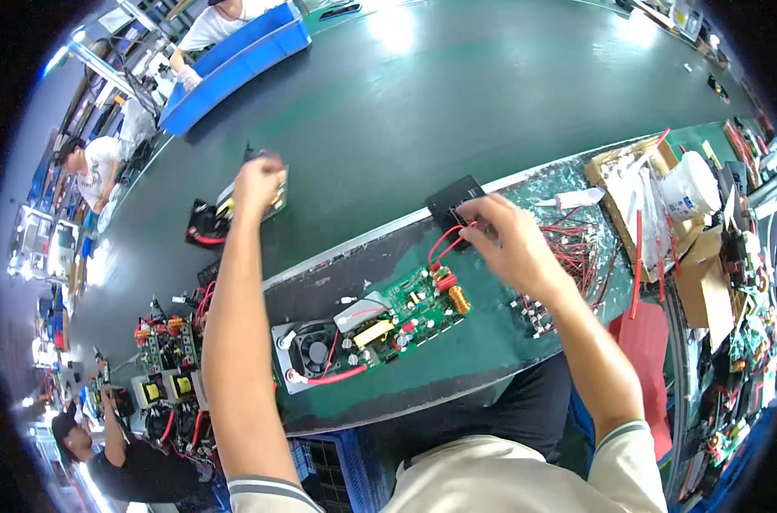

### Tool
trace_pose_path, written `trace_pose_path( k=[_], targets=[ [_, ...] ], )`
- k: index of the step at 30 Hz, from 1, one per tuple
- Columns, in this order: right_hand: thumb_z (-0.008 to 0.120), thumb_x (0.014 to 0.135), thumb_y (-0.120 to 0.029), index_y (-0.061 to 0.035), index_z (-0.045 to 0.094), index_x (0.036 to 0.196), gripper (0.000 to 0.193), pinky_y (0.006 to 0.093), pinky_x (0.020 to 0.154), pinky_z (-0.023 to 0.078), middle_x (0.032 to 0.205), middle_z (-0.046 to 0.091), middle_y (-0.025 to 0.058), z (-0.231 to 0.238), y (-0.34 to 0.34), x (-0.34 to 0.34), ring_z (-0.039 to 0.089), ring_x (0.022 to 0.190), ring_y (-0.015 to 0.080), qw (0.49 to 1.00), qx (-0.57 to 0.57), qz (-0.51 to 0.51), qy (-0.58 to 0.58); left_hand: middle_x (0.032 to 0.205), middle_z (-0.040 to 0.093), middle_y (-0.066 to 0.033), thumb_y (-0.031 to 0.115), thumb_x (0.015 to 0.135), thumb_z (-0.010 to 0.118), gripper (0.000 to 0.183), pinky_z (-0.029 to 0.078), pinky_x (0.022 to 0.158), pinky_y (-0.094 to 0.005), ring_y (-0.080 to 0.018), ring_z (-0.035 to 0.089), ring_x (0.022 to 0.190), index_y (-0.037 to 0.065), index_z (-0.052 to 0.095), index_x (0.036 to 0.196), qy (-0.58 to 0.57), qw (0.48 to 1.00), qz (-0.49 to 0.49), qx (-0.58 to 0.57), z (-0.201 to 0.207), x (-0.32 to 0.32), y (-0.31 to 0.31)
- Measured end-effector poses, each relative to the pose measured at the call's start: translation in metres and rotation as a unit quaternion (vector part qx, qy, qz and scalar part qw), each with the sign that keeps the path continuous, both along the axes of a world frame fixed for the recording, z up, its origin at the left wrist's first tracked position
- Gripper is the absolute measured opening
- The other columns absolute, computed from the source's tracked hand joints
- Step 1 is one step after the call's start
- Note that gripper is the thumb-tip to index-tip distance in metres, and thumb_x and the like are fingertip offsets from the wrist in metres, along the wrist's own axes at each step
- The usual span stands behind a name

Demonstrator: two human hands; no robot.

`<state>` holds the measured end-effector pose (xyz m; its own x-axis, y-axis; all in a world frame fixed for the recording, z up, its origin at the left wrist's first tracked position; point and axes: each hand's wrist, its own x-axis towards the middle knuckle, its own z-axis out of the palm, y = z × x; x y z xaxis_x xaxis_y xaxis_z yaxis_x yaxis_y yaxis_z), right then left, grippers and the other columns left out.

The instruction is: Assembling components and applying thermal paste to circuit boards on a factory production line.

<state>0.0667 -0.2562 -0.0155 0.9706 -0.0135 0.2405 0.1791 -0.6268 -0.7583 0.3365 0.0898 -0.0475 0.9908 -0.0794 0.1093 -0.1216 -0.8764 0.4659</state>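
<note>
In front of me a green circuit board [418, 299] lies on the bench, joined to a metal plate with a black fan [315, 349]. Two red wires [435, 244] loop up from its far right end toward a black panel [453, 195]. My right hand [515, 248] is at that panel, fingers curled and fingertips pinched on the wires. Out to the left, my left hand [259, 186] is closed over another board assembly [277, 203] with black and red leads [206, 224]. What its fingers grip is dark and mostly hidden by the hand.
Right of my right hand lie a bundle of red and black wires [576, 256], a cardboard tray [636, 192] and a white tub [689, 186]. More assemblies [170, 385] crowd the left. Across the green belt [380, 128], a co-worker's gloved hand reaches toward a blue bin [243, 64].
</note>
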Motion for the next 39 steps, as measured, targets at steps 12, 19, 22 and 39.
trace_pose_path(
  k=[12, 19, 22, 39],
  targets=[
    [0.081, 0.078, -0.019, -0.0017, 0.059, 0.114, 0.045, 0.0392, 0.072, 0.052, 0.093, 0.059, 0.0122, 0.028, 0.105, -0.045, 0.063, 0.084, 0.0312, 0.986, 0.025, 0.144, -0.074, 0.113, 0.072, -0.0138, 0.022, 0.087, 0.069, 0.042, 0.053, 0.089, -0.0354, -0.0238, 0.069, 0.101, 0.007, 0.066, 0.126, 0.058, 0.986, -0.159, -0.011, 0.034, -0.037, -0.093],
    [0.073, 0.083, -0.008, -0.0037, 0.059, 0.099, 0.021, 0.0408, 0.066, 0.051, 0.088, 0.056, 0.0120, 0.006, 0.137, -0.043, 0.059, 0.077, 0.0313, 0.973, -0.058, 0.101, -0.201, 0.134, 0.062, -0.0063, 0.009, 0.091, 0.067, 0.051, 0.048, 0.100, -0.0350, -0.0175, 0.061, 0.118, 0.004, 0.054, 0.140, 0.285, 0.856, -0.270, -0.336, 0.071, -0.198, -0.026],
    [0.069, 0.089, -0.004, -0.0003, 0.064, 0.098, 0.011, 0.0308, 0.068, 0.052, 0.083, 0.063, 0.0087, 0.004, 0.118, -0.054, 0.063, 0.075, 0.0189, 0.979, 0.165, 0.061, -0.100, 0.124, 0.066, -0.0065, 0.007, 0.091, 0.070, 0.049, 0.049, 0.096, -0.0324, -0.0156, 0.062, 0.112, 0.002, 0.055, 0.138, 0.305, 0.823, -0.339, -0.338, 0.057, -0.236, -0.045],
    [0.067, 0.093, -0.004, 0.0024, 0.065, 0.110, 0.018, 0.0257, 0.080, 0.052, 0.093, 0.069, 0.0038, -0.022, 0.055, -0.065, 0.064, 0.089, 0.0106, 0.877, 0.452, 0.049, 0.153, 0.081, 0.067, -0.0058, 0.003, 0.086, 0.072, 0.014, 0.046, 0.060, -0.0253, -0.0079, 0.058, 0.069, -0.002, 0.074, 0.099, 0.092, 0.924, -0.306, -0.211, 0.060, -0.278, -0.105]
  ],
)
